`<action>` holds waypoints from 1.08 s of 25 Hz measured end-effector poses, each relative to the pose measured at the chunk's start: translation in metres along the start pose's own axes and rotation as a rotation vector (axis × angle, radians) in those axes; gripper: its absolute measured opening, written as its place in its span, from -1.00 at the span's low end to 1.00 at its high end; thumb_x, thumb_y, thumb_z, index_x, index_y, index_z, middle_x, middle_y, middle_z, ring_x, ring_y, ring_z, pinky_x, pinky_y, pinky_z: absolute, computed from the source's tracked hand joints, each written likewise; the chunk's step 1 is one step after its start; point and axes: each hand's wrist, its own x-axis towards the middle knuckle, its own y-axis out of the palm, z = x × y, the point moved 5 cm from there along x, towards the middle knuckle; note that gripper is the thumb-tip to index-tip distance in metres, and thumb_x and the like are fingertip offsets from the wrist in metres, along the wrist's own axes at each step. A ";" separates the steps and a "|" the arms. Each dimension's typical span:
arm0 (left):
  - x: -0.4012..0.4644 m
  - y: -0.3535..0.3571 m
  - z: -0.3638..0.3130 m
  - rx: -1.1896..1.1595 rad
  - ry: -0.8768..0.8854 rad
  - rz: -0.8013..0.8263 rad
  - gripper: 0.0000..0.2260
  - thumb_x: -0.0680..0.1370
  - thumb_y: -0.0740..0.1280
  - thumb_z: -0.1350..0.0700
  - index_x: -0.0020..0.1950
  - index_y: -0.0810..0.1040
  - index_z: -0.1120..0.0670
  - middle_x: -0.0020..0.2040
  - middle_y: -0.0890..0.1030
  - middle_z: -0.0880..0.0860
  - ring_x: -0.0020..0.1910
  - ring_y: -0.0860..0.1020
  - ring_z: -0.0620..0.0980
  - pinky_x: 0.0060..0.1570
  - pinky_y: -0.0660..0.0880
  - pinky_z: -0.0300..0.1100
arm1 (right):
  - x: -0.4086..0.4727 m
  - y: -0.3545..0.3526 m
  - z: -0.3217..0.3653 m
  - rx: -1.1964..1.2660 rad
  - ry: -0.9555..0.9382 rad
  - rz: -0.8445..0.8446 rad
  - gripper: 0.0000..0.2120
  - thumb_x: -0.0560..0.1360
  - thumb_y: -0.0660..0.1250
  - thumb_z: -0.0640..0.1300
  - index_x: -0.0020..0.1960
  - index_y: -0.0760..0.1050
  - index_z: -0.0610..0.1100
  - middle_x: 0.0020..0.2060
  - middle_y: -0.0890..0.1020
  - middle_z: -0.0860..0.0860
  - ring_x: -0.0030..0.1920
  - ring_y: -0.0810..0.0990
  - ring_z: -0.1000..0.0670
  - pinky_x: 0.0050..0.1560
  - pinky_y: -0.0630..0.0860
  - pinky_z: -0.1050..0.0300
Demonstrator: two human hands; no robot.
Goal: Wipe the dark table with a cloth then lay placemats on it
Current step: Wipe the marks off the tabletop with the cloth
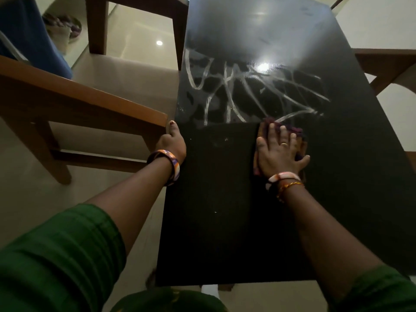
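Right hand point(280, 152) presses cloth point(295, 131) flat, fingers spread; left hand point(172, 141) grips table point(225, 221) edge.

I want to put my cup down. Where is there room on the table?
The dark glossy table is bare from the near edge to both hands, and beyond the wet streaks. The right hand pressing the purple cloth crowds the middle.
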 end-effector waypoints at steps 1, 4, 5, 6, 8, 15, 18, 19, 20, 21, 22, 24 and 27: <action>0.000 0.000 0.000 0.000 0.003 0.007 -0.51 0.61 -0.14 -0.19 -0.30 0.32 0.07 -0.38 0.32 0.02 -0.41 0.31 -0.07 -0.39 0.21 -0.20 | -0.016 0.010 0.018 -0.023 -0.077 0.011 -0.49 0.61 -0.10 0.20 0.51 -0.18 0.23 0.53 -0.19 0.14 0.52 -0.25 0.02 0.38 -0.22 -0.42; 0.000 0.000 0.001 -0.008 -0.004 0.041 -0.50 0.61 -0.15 -0.19 -0.28 0.34 0.08 -0.36 0.33 0.03 -0.40 0.32 -0.06 -0.38 0.22 -0.19 | -0.064 0.040 0.071 -0.116 -0.386 0.011 -0.48 0.60 -0.11 0.21 0.49 -0.22 0.25 0.51 -0.23 0.17 0.51 -0.28 0.04 0.37 -0.30 -0.34; 0.000 0.000 0.001 -0.011 -0.010 0.048 -0.50 0.61 -0.15 -0.20 -0.26 0.35 0.10 -0.35 0.34 0.03 -0.39 0.33 -0.06 -0.38 0.23 -0.19 | -0.058 0.043 0.083 -0.117 -0.432 -0.005 -0.49 0.60 -0.11 0.21 0.50 -0.21 0.24 0.52 -0.21 0.16 0.51 -0.27 0.03 0.37 -0.32 -0.32; -0.001 -0.001 0.001 -0.008 -0.013 0.050 -0.49 0.61 -0.15 -0.20 -0.22 0.37 0.12 -0.34 0.35 0.04 -0.38 0.34 -0.06 -0.38 0.23 -0.18 | -0.041 0.040 0.095 -0.106 -0.441 -0.013 -0.49 0.60 -0.11 0.21 0.51 -0.19 0.23 0.53 -0.19 0.14 0.52 -0.25 0.02 0.37 -0.34 -0.30; -0.001 -0.001 0.001 -0.002 -0.016 0.039 -0.49 0.61 -0.16 -0.20 -0.11 0.39 0.14 -0.33 0.36 0.04 -0.37 0.35 -0.06 -0.38 0.23 -0.18 | -0.007 0.029 0.114 -0.089 -0.433 0.004 -0.48 0.61 -0.10 0.19 0.52 -0.15 0.18 0.54 -0.15 0.09 0.52 -0.22 -0.01 0.40 -0.36 -0.25; -0.001 -0.002 0.001 -0.018 -0.021 0.035 -0.51 0.61 -0.16 -0.19 -0.10 0.36 0.15 -0.32 0.36 0.04 -0.36 0.35 -0.07 -0.37 0.23 -0.19 | -0.074 0.045 0.069 -0.141 -0.571 -0.027 -0.49 0.54 -0.21 0.25 0.43 -0.33 0.25 0.47 -0.28 0.19 0.46 -0.33 0.13 0.34 -0.49 0.11; -0.002 0.000 0.000 -0.031 -0.015 0.043 -0.49 0.61 -0.15 -0.19 -0.25 0.33 0.12 -0.32 0.35 0.03 -0.36 0.34 -0.07 -0.36 0.23 -0.20 | -0.014 0.035 0.103 -0.103 -0.504 -0.023 -0.48 0.60 -0.14 0.21 0.51 -0.20 0.18 0.53 -0.19 0.09 0.51 -0.25 0.03 0.39 -0.44 -0.01; -0.001 0.001 0.001 -0.056 -0.024 0.043 -0.49 0.61 -0.15 -0.19 -0.20 0.37 0.14 -0.31 0.36 0.03 -0.35 0.35 -0.07 -0.34 0.24 -0.18 | 0.003 0.031 0.119 -0.086 -0.475 -0.019 -0.48 0.61 -0.12 0.19 0.53 -0.17 0.15 0.54 -0.17 0.06 0.52 -0.23 0.00 0.42 -0.40 -0.05; -0.001 0.001 0.002 -0.078 -0.031 0.042 -0.48 0.61 -0.15 -0.20 -0.10 0.42 0.15 -0.30 0.37 0.04 -0.34 0.36 -0.06 -0.31 0.27 -0.16 | 0.012 0.029 0.129 -0.082 -0.445 -0.010 -0.47 0.62 -0.11 0.18 0.53 -0.16 0.13 0.54 -0.16 0.05 0.52 -0.22 -0.02 0.45 -0.36 -0.06; -0.001 0.002 0.002 -0.092 -0.034 0.040 -0.45 0.61 -0.14 -0.20 0.07 0.45 0.18 -0.27 0.39 0.04 -0.31 0.38 -0.05 -0.24 0.30 -0.14 | 0.012 0.031 0.133 -0.072 -0.436 -0.007 -0.47 0.62 -0.11 0.17 0.53 -0.16 0.12 0.54 -0.16 0.04 0.53 -0.22 -0.02 0.46 -0.34 -0.04; -0.001 0.001 0.003 -0.102 -0.032 0.042 -0.43 0.61 -0.14 -0.20 0.19 0.43 0.20 -0.23 0.41 0.06 -0.26 0.40 -0.03 -0.15 0.32 -0.12 | 0.003 0.034 0.132 -0.064 -0.461 -0.013 -0.47 0.62 -0.11 0.17 0.53 -0.18 0.13 0.54 -0.17 0.05 0.52 -0.23 -0.01 0.46 -0.34 -0.02; 0.002 0.002 0.004 -0.131 -0.041 0.045 -0.40 0.61 -0.15 -0.20 0.28 0.40 0.23 -0.17 0.43 0.08 -0.16 0.43 0.02 0.00 0.33 -0.08 | -0.037 0.044 0.117 -0.081 -0.528 -0.042 -0.47 0.60 -0.15 0.21 0.51 -0.21 0.16 0.52 -0.21 0.10 0.51 -0.26 0.03 0.42 -0.38 0.06; 0.008 0.002 0.007 -0.193 -0.076 0.025 -0.41 0.62 -0.15 -0.17 0.29 0.40 0.24 -0.04 0.52 0.11 0.06 0.50 0.12 0.13 0.35 -0.06 | -0.064 0.049 0.106 -0.118 -0.578 -0.066 -0.43 0.53 -0.21 0.23 0.50 -0.24 0.17 0.51 -0.23 0.11 0.50 -0.29 0.05 0.39 -0.44 0.08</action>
